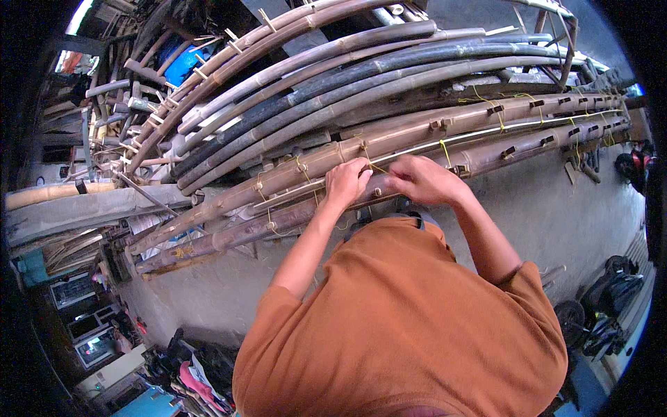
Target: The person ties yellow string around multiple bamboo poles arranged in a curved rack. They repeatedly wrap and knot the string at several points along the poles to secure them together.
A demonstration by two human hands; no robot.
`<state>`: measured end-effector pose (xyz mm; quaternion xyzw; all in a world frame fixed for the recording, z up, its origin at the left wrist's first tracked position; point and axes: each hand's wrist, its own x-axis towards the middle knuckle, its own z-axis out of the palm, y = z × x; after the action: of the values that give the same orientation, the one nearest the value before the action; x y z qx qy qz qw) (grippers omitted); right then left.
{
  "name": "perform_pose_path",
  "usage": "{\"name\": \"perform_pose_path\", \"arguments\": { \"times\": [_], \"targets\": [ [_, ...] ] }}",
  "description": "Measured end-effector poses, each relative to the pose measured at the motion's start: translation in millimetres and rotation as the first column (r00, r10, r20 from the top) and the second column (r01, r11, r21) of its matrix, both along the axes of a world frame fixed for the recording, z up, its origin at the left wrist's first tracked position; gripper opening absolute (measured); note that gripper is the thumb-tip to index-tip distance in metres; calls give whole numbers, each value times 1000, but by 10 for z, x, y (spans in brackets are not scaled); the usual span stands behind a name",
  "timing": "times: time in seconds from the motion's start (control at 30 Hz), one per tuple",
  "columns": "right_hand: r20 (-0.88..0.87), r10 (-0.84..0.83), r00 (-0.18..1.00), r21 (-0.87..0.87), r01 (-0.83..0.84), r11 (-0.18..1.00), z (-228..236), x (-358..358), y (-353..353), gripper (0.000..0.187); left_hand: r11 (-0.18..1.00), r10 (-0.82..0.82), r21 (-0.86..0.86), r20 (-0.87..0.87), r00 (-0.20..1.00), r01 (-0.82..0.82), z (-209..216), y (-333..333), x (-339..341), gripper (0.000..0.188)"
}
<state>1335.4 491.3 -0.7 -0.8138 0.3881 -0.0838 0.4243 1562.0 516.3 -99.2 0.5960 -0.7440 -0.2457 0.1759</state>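
Note:
Two long brown bamboo poles lie side by side across the scene, a far one [410,137] and a near one [493,154], both with small wooden pegs. Between them runs a thin pale strip [486,133], tied in places with yellow cord. My left hand [347,182] rests at the gap between the poles, fingers pinched. A short length of yellow cord [377,169] stretches from it toward my right hand [427,181], which is curled closed over the near pole. The fingertips of the right hand are partly hidden.
Several grey and black bamboo poles [306,104] are stacked beyond the work. A pegged bamboo frame [201,76] curves up at the far left. Grey floor [556,208] lies on the near side, with a wheeled vehicle [597,306] at right and a pile of items [198,375] at lower left.

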Motion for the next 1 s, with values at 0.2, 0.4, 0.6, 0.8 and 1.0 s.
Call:
{"name": "perform_pose_path", "arguments": {
  "times": [0.2, 0.4, 0.6, 0.8, 1.0],
  "targets": [
    [725, -471, 503, 481, 121, 868, -744, 616, -223, 38, 999, -24, 40, 197, 980, 17, 67, -13, -76, 25],
    [371, -924, 97, 917, 117, 380, -481, 713, -329, 45, 996, -26, -85, 140, 990, 38, -136, 27, -18, 20],
    [499, -659, 563, 671, 230, 705, -303, 672, -225, 51, 991, 19, -136, 191, 981, 7, -184, -20, -55, 18],
    [243, 359, 901, -325, -273, 905, 53, 868, -352, 47, 971, 2, -230, -268, 963, -67, -506, 18, 68, 16],
    [303, 408, 861, -322, -310, 894, 154, 862, -854, 44, 925, 233, -180, -428, 873, -335, -443, 33, -242, 19]
  ]
}}
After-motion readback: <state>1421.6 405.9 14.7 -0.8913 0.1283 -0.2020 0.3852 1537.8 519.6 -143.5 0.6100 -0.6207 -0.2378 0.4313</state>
